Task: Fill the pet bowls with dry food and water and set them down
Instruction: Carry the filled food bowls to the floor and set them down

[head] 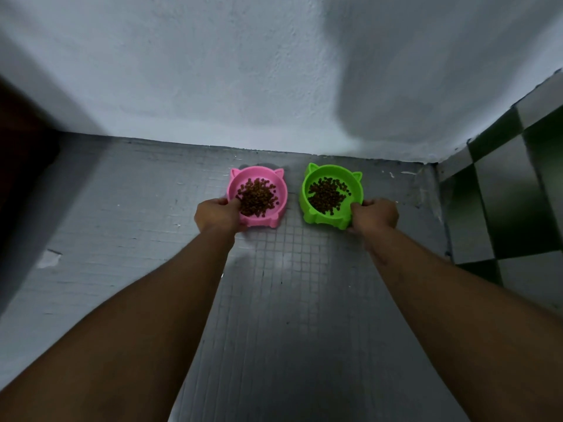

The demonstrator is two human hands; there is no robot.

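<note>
Kibble fills both bowls, so the dry-food part looks done; no water shows anywhere, so that part seems left. Pink bowl [258, 196] and green bowl [332, 196] sit side by side, apart, on the tiled floor [289, 284] just short of the white wall [243, 71], ear tabs pointing toward that wall; each is roundish, no clear long axis. Left hand [217, 214] curls its fingers over the pink rim nearest the person; right hand [374, 216] pinches the green rim likewise. Whether they rest fully down, I cannot tell

2 bowls w/ kibble: 1 pink bowl [275, 181], 1 green bowl [355, 185], 2 hands
</note>
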